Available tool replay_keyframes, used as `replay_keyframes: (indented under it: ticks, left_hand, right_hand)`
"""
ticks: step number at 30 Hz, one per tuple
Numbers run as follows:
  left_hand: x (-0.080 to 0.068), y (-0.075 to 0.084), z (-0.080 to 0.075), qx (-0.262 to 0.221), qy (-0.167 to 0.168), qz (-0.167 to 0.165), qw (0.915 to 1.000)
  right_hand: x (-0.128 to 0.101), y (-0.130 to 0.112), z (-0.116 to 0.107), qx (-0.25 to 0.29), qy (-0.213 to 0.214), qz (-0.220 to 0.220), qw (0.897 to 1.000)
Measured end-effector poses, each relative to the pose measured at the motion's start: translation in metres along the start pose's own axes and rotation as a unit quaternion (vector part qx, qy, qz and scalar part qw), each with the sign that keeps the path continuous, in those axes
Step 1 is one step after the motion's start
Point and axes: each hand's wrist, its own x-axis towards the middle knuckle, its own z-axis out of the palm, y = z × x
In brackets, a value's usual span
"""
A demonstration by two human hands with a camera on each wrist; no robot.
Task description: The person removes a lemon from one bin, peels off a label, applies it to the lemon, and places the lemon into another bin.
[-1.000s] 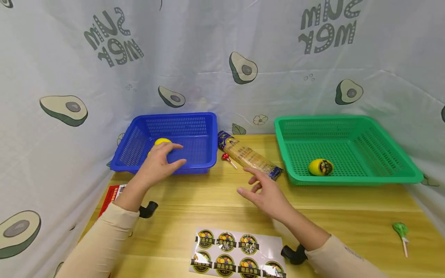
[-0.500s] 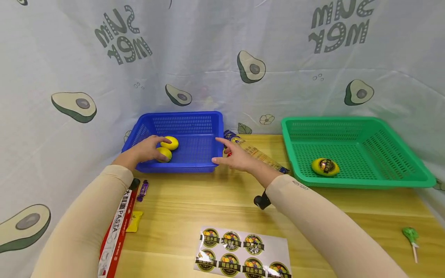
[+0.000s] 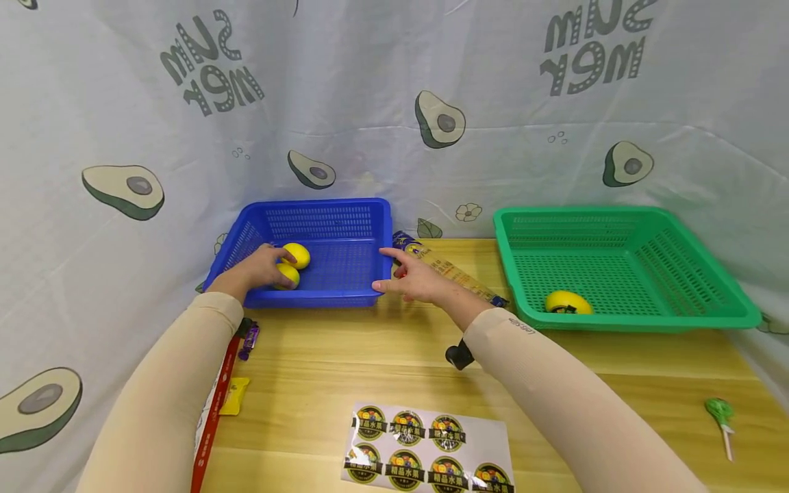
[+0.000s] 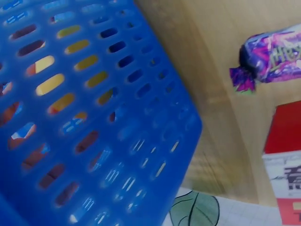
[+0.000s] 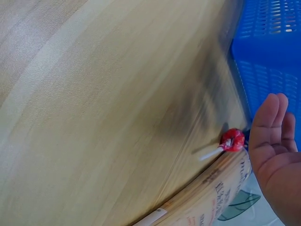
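In the head view, my left hand (image 3: 261,266) reaches over the near left side of the blue basket (image 3: 335,299) and grips the nearer of two lemons, a yellow lemon (image 3: 288,275), thumb in front. The other lemon (image 3: 297,255) lies just behind it, close to the fingertips. Through the basket's slots in the left wrist view, only bits of yellow and fingers show. My right hand (image 3: 416,275) is at the basket's right side, thumb and forefinger stretched toward the rim and nothing held. A lemon (image 3: 568,302) with a dark sticker lies in the green basket (image 3: 635,319).
Beside the right hand lie a pasta packet (image 3: 453,270) and a red lollipop (image 5: 233,140). A sticker sheet (image 3: 428,448) is at the front. Left are a purple-wrapped candy (image 3: 249,341), a yellow packet (image 3: 234,396) and a red pasta box (image 3: 212,424). A green lollipop (image 3: 719,411) lies right.
Both hands have moved: the left down onto the nearer lemon, the right leftward to the blue basket's side. The lemon in the green basket has rolled, its sticker now facing lower front.
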Motion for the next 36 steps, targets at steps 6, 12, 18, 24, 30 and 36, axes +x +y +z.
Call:
replay_keyframes:
  ticks: [6,12,18,24,30,36]
  left_hand:
    - [0.001,-0.005,0.002,0.02,-0.001,0.019,0.9996]
    - [0.003,-0.011,0.001,0.015,-0.003,0.043,0.999]
    - [-0.005,-0.008,-0.005,-0.015,-0.006,0.034,0.9993]
    - [-0.032,0.022,-0.035,-0.058,0.023,0.047,0.9969]
    - [-0.077,0.046,-0.046,-0.182,0.123,0.064,0.9735]
    - [-0.121,0.058,-0.008,-0.287,0.188,0.121,0.9314]
  right_hand:
    - [0.0,0.0,0.0,0.004,0.0,0.002,1.0]
    - [0.001,0.002,0.0,0.006,-0.003,-0.002,1.0]
    - [0.001,0.004,0.002,0.012,-0.002,0.002,1.0]
    - [0.0,0.003,0.002,0.015,0.0,0.007,1.0]
    - [0.003,0.005,0.002,0.032,-0.003,0.006,0.999]
    - [0.004,0.011,0.003,0.063,-0.001,-0.007,0.998]
